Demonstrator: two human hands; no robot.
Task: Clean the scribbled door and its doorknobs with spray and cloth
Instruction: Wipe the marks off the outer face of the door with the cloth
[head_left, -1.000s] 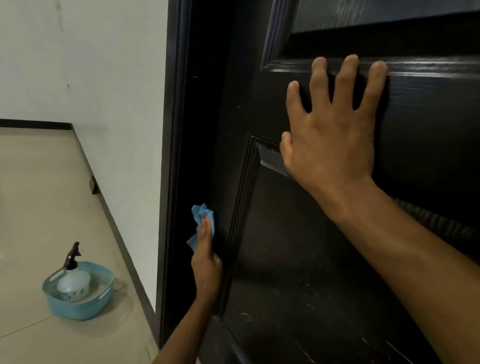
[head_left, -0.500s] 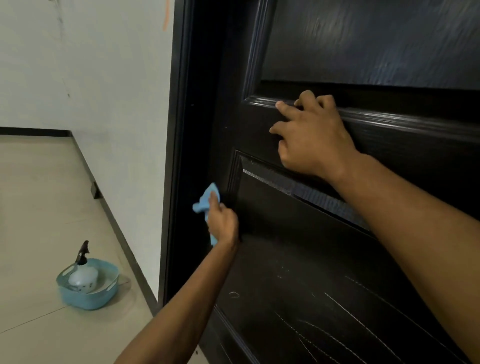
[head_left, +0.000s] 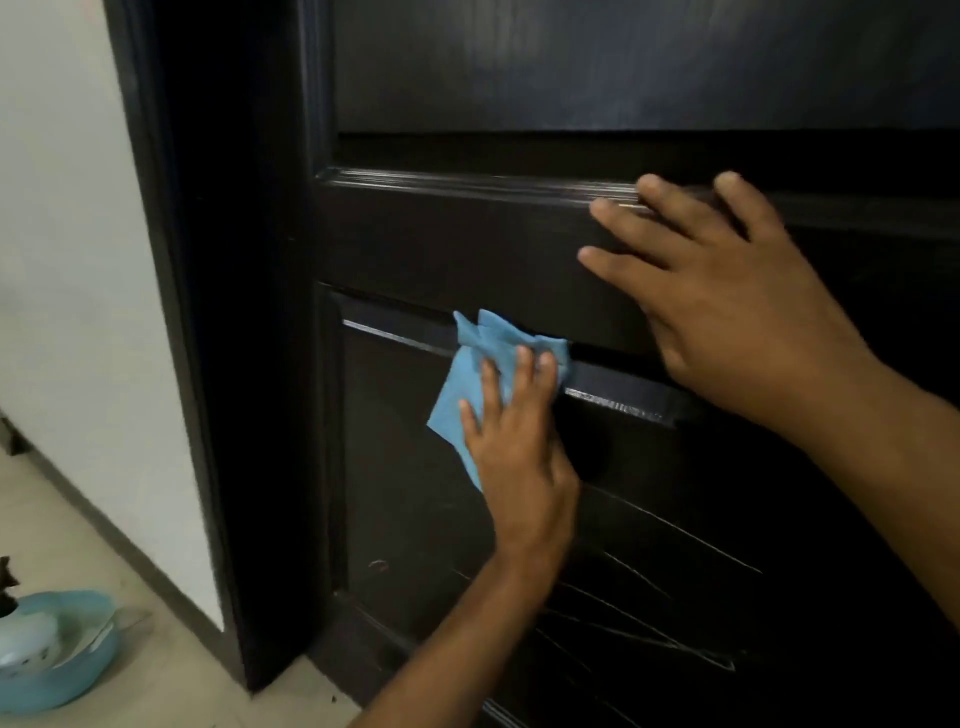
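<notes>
Pressing a crumpled light-blue cloth (head_left: 470, 371) flat against the black panelled wooden door (head_left: 467, 244), the left hand (head_left: 519, 447) keeps its fingers straight at the lower panel's top edge. The right hand (head_left: 727, 301) lies spread on the rail above. White scribbles (head_left: 649, 613) mark the lower panel. A teal plastic basin (head_left: 78, 654) sits on the floor.

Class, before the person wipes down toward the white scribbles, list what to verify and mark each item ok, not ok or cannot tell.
1. Blue cloth flat under the left hand: ok.
2. Right hand bracing the door: ok.
3. White scribbles gone from the lower panel: not ok.
4. Cloth damp with spray: cannot tell.
5. Spray bottle nearby, in the blue basin on the floor: ok.
</notes>
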